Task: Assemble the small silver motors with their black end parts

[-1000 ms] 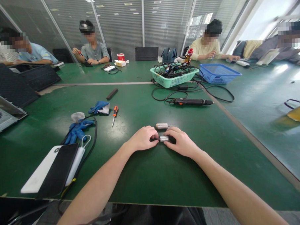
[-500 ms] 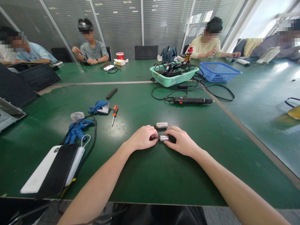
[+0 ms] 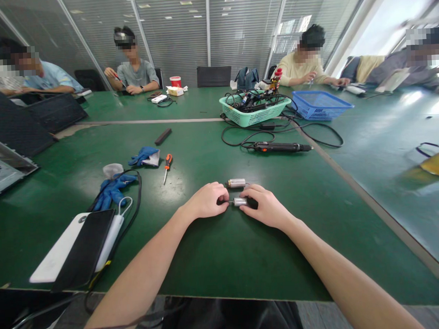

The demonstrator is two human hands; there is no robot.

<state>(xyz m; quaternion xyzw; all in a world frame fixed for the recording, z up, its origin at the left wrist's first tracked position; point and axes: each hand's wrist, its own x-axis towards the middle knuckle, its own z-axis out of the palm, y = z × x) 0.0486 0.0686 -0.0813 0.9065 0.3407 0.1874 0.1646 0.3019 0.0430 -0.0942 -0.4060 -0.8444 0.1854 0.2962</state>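
My right hand (image 3: 264, 205) is closed on a small silver motor (image 3: 240, 202) lying sideways low over the green table. A black end of the motor shows beneath my fingers, and a thin shaft points left. My left hand (image 3: 209, 202) is closed on a small dark piece (image 3: 220, 202), mostly covered by my fingers. A narrow gap separates that piece from the motor's body, with the shaft showing in it. Just beyond my hands lies a second silver cylinder (image 3: 237, 183) of similar size, with a dark left end.
An orange-handled screwdriver (image 3: 167, 167), blue gloves (image 3: 113, 192) and a black phone (image 3: 85, 248) lie to the left. Farther off are a corded electric screwdriver (image 3: 282, 147), a green basket (image 3: 256, 118) of cables and a blue basket (image 3: 321, 109). Several people sit around the table.
My left hand has shifted slightly left with the dark piece, and the gap between it and the motor is wider. My right hand has barely moved.
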